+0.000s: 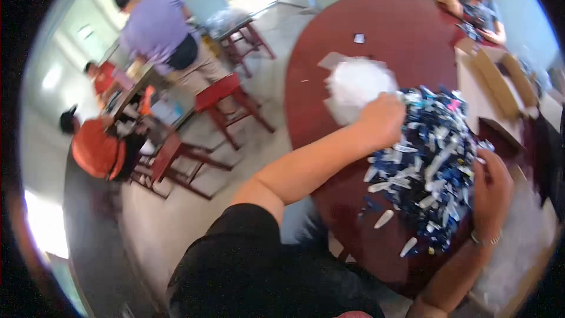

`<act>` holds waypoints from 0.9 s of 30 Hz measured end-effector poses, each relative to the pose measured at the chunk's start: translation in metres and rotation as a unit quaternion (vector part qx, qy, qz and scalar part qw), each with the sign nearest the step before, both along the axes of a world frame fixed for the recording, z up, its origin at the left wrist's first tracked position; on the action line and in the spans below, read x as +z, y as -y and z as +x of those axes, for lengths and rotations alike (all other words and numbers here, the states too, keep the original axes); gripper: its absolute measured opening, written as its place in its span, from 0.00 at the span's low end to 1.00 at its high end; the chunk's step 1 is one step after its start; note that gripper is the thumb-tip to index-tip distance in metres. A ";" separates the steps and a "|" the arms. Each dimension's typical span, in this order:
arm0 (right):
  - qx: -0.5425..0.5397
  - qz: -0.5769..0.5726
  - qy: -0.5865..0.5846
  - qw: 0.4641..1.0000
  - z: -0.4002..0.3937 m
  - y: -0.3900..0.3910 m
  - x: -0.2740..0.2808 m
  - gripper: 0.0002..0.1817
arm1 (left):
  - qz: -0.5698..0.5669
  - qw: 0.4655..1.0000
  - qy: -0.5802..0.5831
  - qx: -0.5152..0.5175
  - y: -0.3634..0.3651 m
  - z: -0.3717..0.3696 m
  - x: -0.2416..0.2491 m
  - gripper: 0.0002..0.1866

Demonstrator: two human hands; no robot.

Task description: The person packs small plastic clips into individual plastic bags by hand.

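A wide pile of small dark blue and whitish clear pieces (435, 159) covers part of the round dark red table (323, 29). My left hand (385, 119) is at the pile's upper left edge, beside a stack of white sheets (359, 82); its fingers are curled and what they hold, if anything, is hidden. On the pile's right side rests my right hand (491, 179), fingers bent toward the pieces, the fingertips too blurred to tell what they touch. Two whitish pieces (384, 219) lie apart near the pile's lower edge.
Open cardboard boxes (497, 79) stand at the table's right. Across the table sits a person (471, 9). Red stools (220, 94) and several people are on the left, one standing in a purple top (156, 29). A small square item (359, 38) lies on the far tabletop.
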State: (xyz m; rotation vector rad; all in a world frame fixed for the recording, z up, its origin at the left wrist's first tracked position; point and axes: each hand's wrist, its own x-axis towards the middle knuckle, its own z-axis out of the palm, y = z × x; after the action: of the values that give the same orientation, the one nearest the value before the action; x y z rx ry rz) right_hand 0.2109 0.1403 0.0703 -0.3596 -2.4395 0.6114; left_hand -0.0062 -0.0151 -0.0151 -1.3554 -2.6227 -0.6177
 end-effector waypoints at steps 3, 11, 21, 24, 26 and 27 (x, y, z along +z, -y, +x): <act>0.008 0.029 0.012 0.999 0.006 -0.017 -0.013 0.11 | -0.060 0.994 0.073 0.052 0.020 -0.002 -0.011 0.10; 0.032 0.116 0.089 0.989 0.005 -0.025 -0.022 0.15 | 0.008 0.997 -0.058 0.059 0.025 -0.017 -0.065 0.17; 0.029 0.058 0.041 0.997 0.023 -0.015 -0.010 0.17 | -0.085 0.992 -0.088 0.033 0.009 -0.020 -0.062 0.14; 0.007 0.061 0.023 0.998 0.031 -0.013 -0.001 0.17 | -0.045 0.993 -0.073 0.076 0.000 -0.028 -0.075 0.10; 0.012 0.064 0.004 0.998 0.030 -0.007 0.006 0.16 | -0.004 0.993 -0.077 0.090 0.007 -0.024 -0.065 0.10; 0.021 0.066 -0.012 0.998 0.028 -0.002 0.008 0.16 | 0.035 0.991 -0.076 0.105 0.011 -0.022 -0.060 0.10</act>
State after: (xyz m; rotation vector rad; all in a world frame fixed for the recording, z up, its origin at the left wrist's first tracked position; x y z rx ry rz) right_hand 0.2394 0.1426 0.0788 -0.2471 -2.4534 0.4663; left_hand -0.0280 -0.0262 -0.0755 -1.0452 -2.5497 -0.5468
